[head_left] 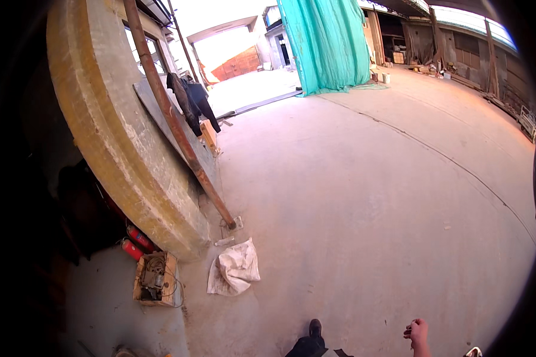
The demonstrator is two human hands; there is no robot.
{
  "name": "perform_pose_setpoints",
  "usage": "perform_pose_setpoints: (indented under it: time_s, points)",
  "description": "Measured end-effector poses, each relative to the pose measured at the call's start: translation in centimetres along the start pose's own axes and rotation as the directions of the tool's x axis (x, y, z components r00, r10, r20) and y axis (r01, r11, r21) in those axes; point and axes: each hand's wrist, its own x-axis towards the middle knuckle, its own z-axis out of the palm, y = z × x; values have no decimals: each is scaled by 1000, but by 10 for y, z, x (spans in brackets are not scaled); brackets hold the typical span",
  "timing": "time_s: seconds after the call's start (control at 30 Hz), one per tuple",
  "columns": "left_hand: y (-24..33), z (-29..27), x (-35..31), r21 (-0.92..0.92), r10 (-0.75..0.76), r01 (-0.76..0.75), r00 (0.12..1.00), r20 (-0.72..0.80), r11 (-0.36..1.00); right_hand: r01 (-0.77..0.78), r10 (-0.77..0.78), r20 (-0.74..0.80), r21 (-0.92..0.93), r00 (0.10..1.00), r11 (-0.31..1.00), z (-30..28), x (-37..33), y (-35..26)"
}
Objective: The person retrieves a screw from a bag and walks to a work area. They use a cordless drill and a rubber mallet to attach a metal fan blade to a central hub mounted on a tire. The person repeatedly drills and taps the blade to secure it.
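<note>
My right hand (418, 331) hangs over the bare floor at the lower edge, its fingers curled in. Whether something small is between them, I cannot make out. It touches nothing else that I can see. My left hand is out of view. Beside the right hand, to its left, my dark shoe (315, 328) stands on the concrete floor (363, 238). Further left lies a crumpled whitish sack (235, 268).
A wooden crate (168, 279) with cables and a machine part stands near two red fire extinguishers (137, 241). A rusty pole (178, 131) leans by a wall with hanging dark clothes (196, 101). A green sheet (327, 47) hangs at the far opening. A cable (452, 160) crosses the floor.
</note>
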Motion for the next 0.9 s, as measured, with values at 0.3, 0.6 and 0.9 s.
perform_pose_setpoints:
  time_s: [0.3, 0.6, 0.9]
  points:
    - [300, -206, 190, 286, 429, -347, 846, -315, 893, -130, 172, 187, -218, 967, 967, 109, 145, -73]
    - [705, -421, 154, 37, 568, -625, 681, -462, 780, -407, 452, 109, -290, 885, 866, 209, 331, -145]
    - [715, -495, 271, -118, -46, 30, 989, -140, 993, -179, 202, 149, -157, 968, 971, 500, 663, -424]
